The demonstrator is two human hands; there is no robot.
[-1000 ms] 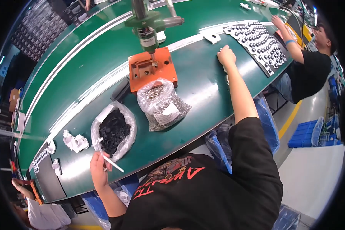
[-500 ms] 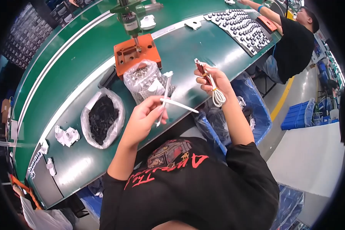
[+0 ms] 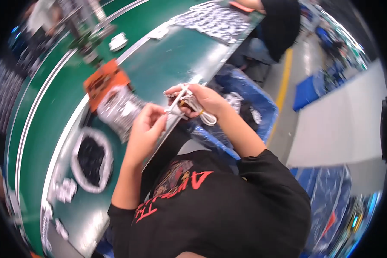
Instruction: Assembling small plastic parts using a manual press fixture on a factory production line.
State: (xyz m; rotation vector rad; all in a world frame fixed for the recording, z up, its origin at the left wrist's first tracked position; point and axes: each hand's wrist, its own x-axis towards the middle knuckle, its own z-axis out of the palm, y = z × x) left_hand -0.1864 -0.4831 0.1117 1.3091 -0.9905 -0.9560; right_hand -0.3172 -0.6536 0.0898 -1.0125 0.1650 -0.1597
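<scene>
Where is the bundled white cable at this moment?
In the head view, near the middle of the picture, the bundled white cable is in the right hand, just to the right of the left hand.

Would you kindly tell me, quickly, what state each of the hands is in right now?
Left hand: closed, apparently pinching a thin white stick.
Right hand: closed, holding a bundled white cable.

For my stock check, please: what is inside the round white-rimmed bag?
Inside the bag lies a heap of black pieces, too blurred to identify. Whatever lies beneath the top ones is covered and cannot be seen.
</scene>
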